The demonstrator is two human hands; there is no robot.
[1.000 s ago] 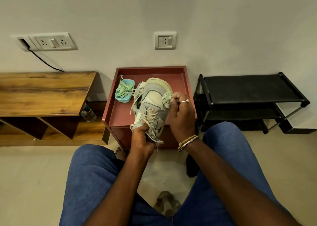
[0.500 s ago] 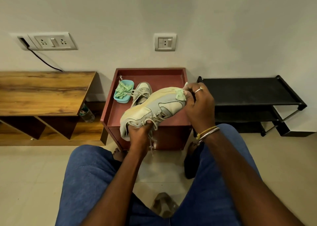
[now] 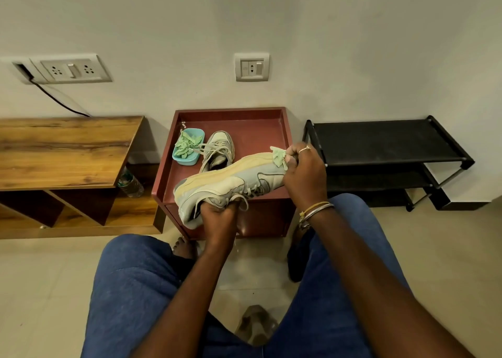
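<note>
Blue denim covers your two legs (image 3: pixel 130 289) at the nearest edge of the view, with both forearms running up between them. Item: a blurred greyish object (image 3: pixel 255 325) on the floor tiles between your legs; what it is cannot be told. Item: your left hand (image 3: pixel 217 219), fingers curled tight into the opening of the sneaker (image 3: pixel 231 183), gripping it by the collar. The sneaker is pale grey and cream, and you hold it in the air over the near edge of the maroon side table (image 3: pixel 285 129). It lies on its side, heel low at the left, toe raised to the right, yellowed sole turned toward the wall, and a lace end hangs by your left hand. Item: your right hand (image 3: pixel 304 178), bangles (image 3: pixel 315 209) at the wrist, fingers bunched and pinching a green cloth (image 3: pixel 278 157) against the sneaker's toe. Item, on the table top behind: a second sneaker (image 3: pixel 218 151), upright, laces loose. Just beside it at the left is a teal tub (image 3: pixel 186 162) holding green scraps (image 3: pixel 184 144). Item, left of the table: a wooden bench (image 3: pixel 68 151) with a plastic bottle (image 3: pixel 130 185) on its lower shelf. Item, right of the table: a black shoe rack (image 3: pixel 380 143). Farthest, on the grey wall: a double socket plate (image 3: pixel 70 70) with a black cable (image 3: pixel 54 99) dropping from beside it, and a single switch plate (image 3: pixel 251 66).
</note>
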